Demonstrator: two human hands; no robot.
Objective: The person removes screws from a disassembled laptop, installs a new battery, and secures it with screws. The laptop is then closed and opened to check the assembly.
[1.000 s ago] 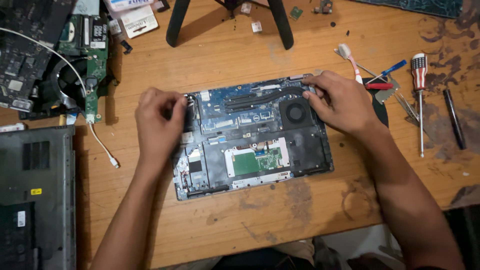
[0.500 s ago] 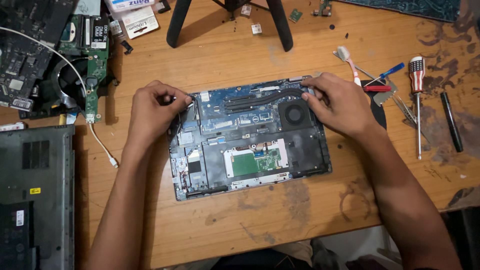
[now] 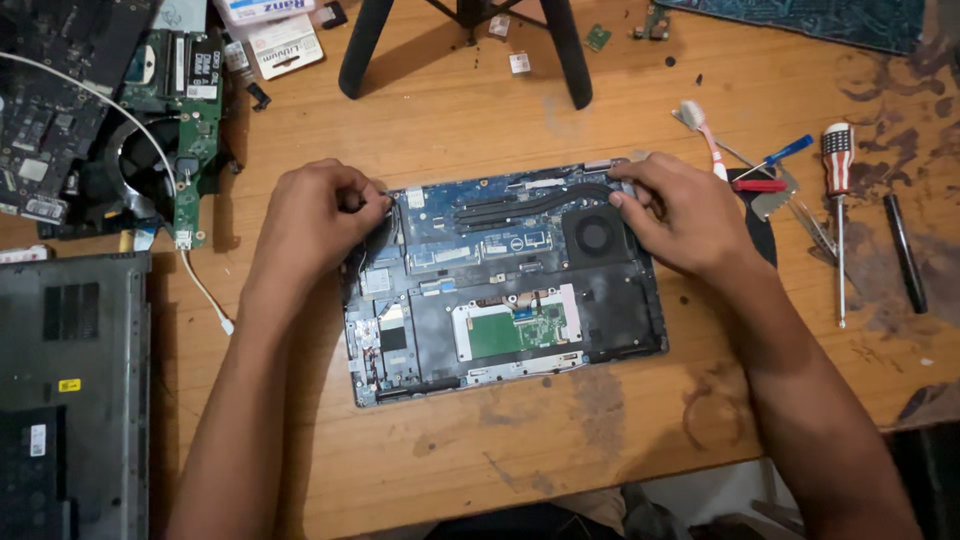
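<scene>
Head view: one opened dark laptop base with exposed blue circuit board (image 3: 505, 285) lies mid-surface, long axis left-right. Left hand (image 3: 315, 225) fingers curl pinching its upper-left corner; right hand (image 3: 685, 215) fingers press beside its one round fan (image 3: 597, 237). Two screwdrivers (image 3: 838, 200) lie right of the laptop.

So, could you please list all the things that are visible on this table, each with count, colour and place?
Opened laptop base: one, dark with blue board, centre.
Cooling fan: one, black, upper right of the base.
Loose circuit board: one, green, upper left.
White cable: one, left of the base.
Grey laptop case: one, lower left.
Screwdriver: one, striped handle, right.
Toothbrush: one, white and pink, upper right.
Black stand legs: two, top.
Wooden table: one, brown.
Left hand: on the base's upper left corner.
Right hand: on the base's upper right corner.
</scene>
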